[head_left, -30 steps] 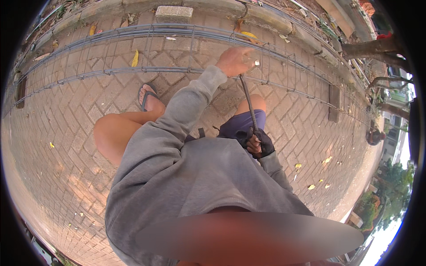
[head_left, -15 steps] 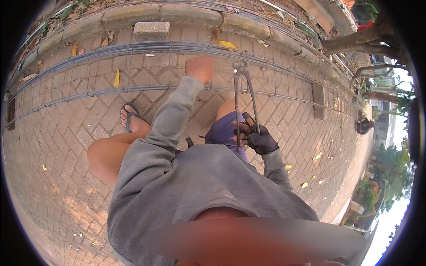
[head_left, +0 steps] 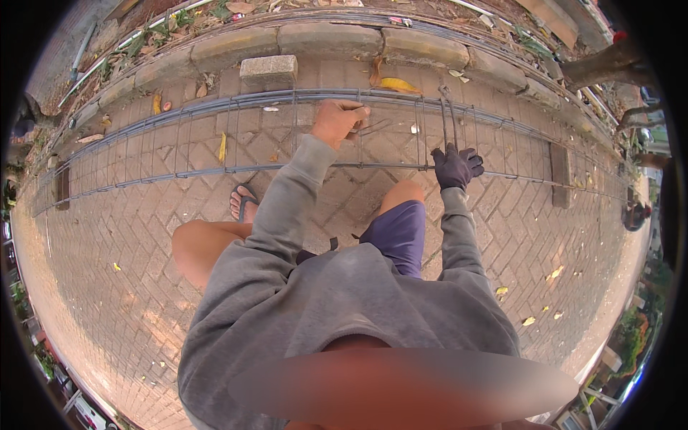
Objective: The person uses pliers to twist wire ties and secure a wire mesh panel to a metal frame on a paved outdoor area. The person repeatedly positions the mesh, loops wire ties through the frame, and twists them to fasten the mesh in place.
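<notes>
Pincers have moved forward over the rebar cage, right grip unclear, left grip apparently pinching wire.

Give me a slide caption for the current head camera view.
Bare left hand pinching thin wire, gloved right hand spread at pincers, over a metal bar cage.

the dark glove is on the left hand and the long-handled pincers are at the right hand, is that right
Not quite: the head view shows the dark glove on the right hand; the left hand is bare. The long-handled pincers are at the right hand.
</notes>
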Action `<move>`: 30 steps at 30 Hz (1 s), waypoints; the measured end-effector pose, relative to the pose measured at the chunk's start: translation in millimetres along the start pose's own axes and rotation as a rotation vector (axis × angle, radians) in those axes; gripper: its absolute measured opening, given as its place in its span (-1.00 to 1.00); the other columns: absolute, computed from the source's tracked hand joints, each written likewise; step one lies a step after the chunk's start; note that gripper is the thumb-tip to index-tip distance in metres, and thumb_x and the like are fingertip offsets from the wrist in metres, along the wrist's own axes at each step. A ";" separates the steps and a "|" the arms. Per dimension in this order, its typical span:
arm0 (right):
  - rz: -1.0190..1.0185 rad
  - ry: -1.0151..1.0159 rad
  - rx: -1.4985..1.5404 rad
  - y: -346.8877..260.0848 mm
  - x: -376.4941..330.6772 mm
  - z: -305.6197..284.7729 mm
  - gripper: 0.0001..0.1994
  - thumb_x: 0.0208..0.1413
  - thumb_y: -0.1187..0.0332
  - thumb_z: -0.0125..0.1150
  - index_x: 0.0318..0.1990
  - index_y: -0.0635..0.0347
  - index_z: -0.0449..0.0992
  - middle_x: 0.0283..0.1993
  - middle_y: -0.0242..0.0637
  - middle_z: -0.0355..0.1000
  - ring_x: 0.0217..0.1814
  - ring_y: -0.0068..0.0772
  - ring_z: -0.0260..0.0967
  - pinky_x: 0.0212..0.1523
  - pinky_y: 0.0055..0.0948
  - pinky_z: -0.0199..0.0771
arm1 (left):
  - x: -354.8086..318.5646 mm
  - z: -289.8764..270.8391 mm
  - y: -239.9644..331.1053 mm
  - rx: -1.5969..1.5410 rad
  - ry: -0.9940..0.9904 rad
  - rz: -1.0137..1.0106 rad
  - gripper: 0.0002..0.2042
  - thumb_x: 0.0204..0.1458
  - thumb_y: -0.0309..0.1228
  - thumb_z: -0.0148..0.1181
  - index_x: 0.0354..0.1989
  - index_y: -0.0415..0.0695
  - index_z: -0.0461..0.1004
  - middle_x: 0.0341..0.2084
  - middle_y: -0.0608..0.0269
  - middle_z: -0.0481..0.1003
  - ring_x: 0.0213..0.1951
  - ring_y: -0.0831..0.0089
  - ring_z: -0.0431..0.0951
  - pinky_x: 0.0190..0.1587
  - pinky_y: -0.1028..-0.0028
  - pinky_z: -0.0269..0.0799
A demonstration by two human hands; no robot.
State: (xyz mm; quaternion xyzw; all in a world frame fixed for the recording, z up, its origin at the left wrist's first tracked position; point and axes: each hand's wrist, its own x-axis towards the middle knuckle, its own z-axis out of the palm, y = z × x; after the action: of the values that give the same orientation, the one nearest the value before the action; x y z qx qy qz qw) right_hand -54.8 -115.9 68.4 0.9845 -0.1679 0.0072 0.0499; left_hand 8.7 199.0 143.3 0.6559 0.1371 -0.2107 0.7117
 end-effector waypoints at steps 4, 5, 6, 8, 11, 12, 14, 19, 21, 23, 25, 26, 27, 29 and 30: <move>-0.171 0.055 0.499 -15.4 -14.2 -39.9 -0.38 0.12 -0.18 0.28 0.21 0.02 0.57 0.23 0.12 0.38 0.42 0.27 0.17 0.38 0.16 -0.08 | -1.2 15.6 4.1 0.135 -0.117 0.074 -0.83 0.11 -0.37 0.39 -0.28 -0.25 0.71 -0.54 0.34 0.56 -0.50 0.58 0.49 -0.47 0.54 0.37; -0.269 0.076 0.638 -22.0 -17.4 -51.1 -0.40 0.11 -0.15 0.31 0.20 0.01 0.58 0.22 0.10 0.40 0.41 0.22 0.21 0.42 0.12 -0.07 | -1.7 21.5 4.0 0.152 -0.151 0.097 -0.83 0.10 -0.38 0.40 -0.28 -0.26 0.71 -0.56 0.35 0.56 -0.53 0.60 0.45 -0.50 0.53 0.32; -0.370 0.108 0.775 -27.5 -20.6 -61.6 -0.41 0.10 -0.12 0.34 0.20 0.01 0.59 0.21 0.07 0.43 0.41 0.16 0.25 0.46 0.08 -0.06 | -2.3 27.8 4.7 0.180 -0.173 0.110 -0.83 0.08 -0.39 0.41 -0.29 -0.27 0.71 -0.58 0.35 0.56 -0.57 0.62 0.41 -0.52 0.53 0.27; -0.613 0.045 0.745 -37.4 -24.6 -76.5 -0.51 0.11 0.00 0.37 0.12 0.05 0.62 0.08 0.03 0.51 0.35 0.06 0.33 0.44 0.01 0.00 | -6.2 37.2 5.5 0.254 -0.219 0.109 -0.84 0.10 -0.41 0.39 -0.29 -0.29 0.71 -0.57 0.35 0.56 -0.56 0.62 0.40 -0.51 0.51 0.27; -0.687 0.170 0.787 -47.0 -26.5 -76.1 -0.65 0.15 0.11 0.37 -0.02 0.13 0.65 -0.20 -0.11 0.59 0.07 -0.09 0.49 0.25 -0.05 0.25 | -13.2 43.7 8.9 0.279 -0.209 0.192 -0.81 0.14 -0.41 0.38 -0.22 -0.31 0.70 -0.44 0.24 0.62 -0.43 0.55 0.53 -0.39 0.50 0.43; -0.587 0.158 0.885 -50.0 -27.0 -69.8 -0.68 0.16 0.13 0.35 -0.07 0.16 0.65 -0.30 -0.16 0.57 -0.07 -0.14 0.50 0.13 -0.09 0.32 | -16.4 44.8 8.9 0.269 -0.201 0.244 -0.79 0.16 -0.40 0.37 -0.18 -0.31 0.69 -0.38 0.19 0.65 -0.37 0.51 0.60 -0.34 0.51 0.52; -0.051 -0.109 1.362 -55.7 -28.0 -51.5 -0.70 0.17 0.15 0.33 -0.20 0.24 0.65 -0.49 -0.27 0.50 -0.37 -0.26 0.47 -0.17 -0.19 0.42 | -23.3 50.7 4.9 0.073 -0.081 0.434 -0.82 0.18 -0.43 0.35 -0.17 -0.31 0.68 -0.35 0.16 0.66 -0.32 0.47 0.65 -0.27 0.47 0.59; 0.897 -0.596 1.887 -68.9 -47.3 -20.3 -0.64 0.17 0.11 0.31 -0.46 0.26 0.54 -0.64 -0.37 0.36 -0.69 -0.36 0.34 -0.58 -0.29 0.39 | -49.2 78.5 -29.4 -0.320 -0.080 0.380 -0.88 0.22 -0.51 0.28 -0.18 -0.32 0.63 -0.33 0.11 0.66 -0.24 0.34 0.70 -0.21 0.37 0.69; 0.585 -0.472 1.616 -64.3 -63.9 -29.1 -0.64 0.14 0.10 0.33 -0.32 0.29 0.55 -0.60 -0.34 0.35 -0.68 -0.31 0.34 -0.53 -0.22 0.43 | -55.4 72.4 -38.0 -0.362 -0.082 0.273 -0.89 0.22 -0.51 0.27 -0.21 -0.32 0.61 -0.34 0.10 0.65 -0.24 0.30 0.71 -0.23 0.36 0.70; 0.284 -0.220 1.236 -58.8 -73.4 -48.0 -0.54 0.09 0.02 0.40 -0.10 0.28 0.57 -0.41 -0.18 0.45 -0.47 -0.17 0.49 -0.29 -0.11 0.53 | -54.0 54.6 -39.7 -0.388 0.001 0.151 -0.88 0.21 -0.49 0.30 -0.22 -0.32 0.60 -0.36 0.10 0.64 -0.26 0.27 0.71 -0.22 0.33 0.70; -0.086 0.419 0.776 -48.6 -79.8 -69.8 -0.50 0.14 -0.03 0.36 -0.09 0.31 0.60 -0.35 -0.14 0.51 -0.32 -0.12 0.53 -0.19 -0.21 0.52 | -53.2 35.7 -41.5 -0.398 0.071 0.067 -0.87 0.20 -0.47 0.32 -0.24 -0.31 0.59 -0.38 0.10 0.63 -0.28 0.25 0.70 -0.22 0.30 0.70; -0.219 0.603 0.616 -50.4 -83.0 -78.0 -0.51 0.15 -0.02 0.36 -0.09 0.31 0.61 -0.33 -0.13 0.53 -0.25 -0.10 0.54 -0.14 -0.24 0.52 | -51.2 29.3 -42.2 -0.398 0.092 0.052 -0.87 0.20 -0.47 0.32 -0.24 -0.30 0.58 -0.38 0.10 0.63 -0.29 0.24 0.70 -0.22 0.28 0.70; -0.376 0.660 0.558 -50.7 -85.5 -84.3 -0.52 0.16 -0.02 0.36 -0.09 0.31 0.62 -0.31 -0.11 0.55 -0.19 -0.09 0.55 -0.09 -0.28 0.51 | -48.9 25.4 -43.0 -0.396 0.108 0.042 -0.87 0.20 -0.46 0.33 -0.25 -0.29 0.58 -0.39 0.09 0.62 -0.30 0.24 0.69 -0.22 0.27 0.70; -0.611 0.515 0.659 -62.6 -90.9 -87.3 -0.60 0.17 0.07 0.38 -0.12 0.27 0.64 -0.28 -0.09 0.56 -0.11 -0.09 0.56 -0.04 -0.31 0.50 | -46.1 23.2 -45.6 -0.488 0.050 -0.014 -0.88 0.19 -0.47 0.33 -0.26 -0.28 0.57 -0.40 0.09 0.62 -0.32 0.24 0.68 -0.23 0.24 0.69; -0.588 0.436 0.851 -68.1 -93.7 -85.1 -0.65 0.18 0.12 0.38 -0.12 0.26 0.65 -0.27 -0.09 0.57 -0.09 -0.10 0.56 -0.03 -0.33 0.50 | -44.9 24.5 -46.5 -0.530 0.020 -0.069 -0.89 0.19 -0.47 0.33 -0.27 -0.27 0.56 -0.40 0.08 0.61 -0.32 0.25 0.68 -0.23 0.23 0.69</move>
State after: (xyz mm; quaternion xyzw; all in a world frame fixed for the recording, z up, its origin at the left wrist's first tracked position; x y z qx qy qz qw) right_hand -120.4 -12.5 143.6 0.8989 0.1454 0.2636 -0.3184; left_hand -54.8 177.8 126.2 0.4436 0.2167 -0.1851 0.8497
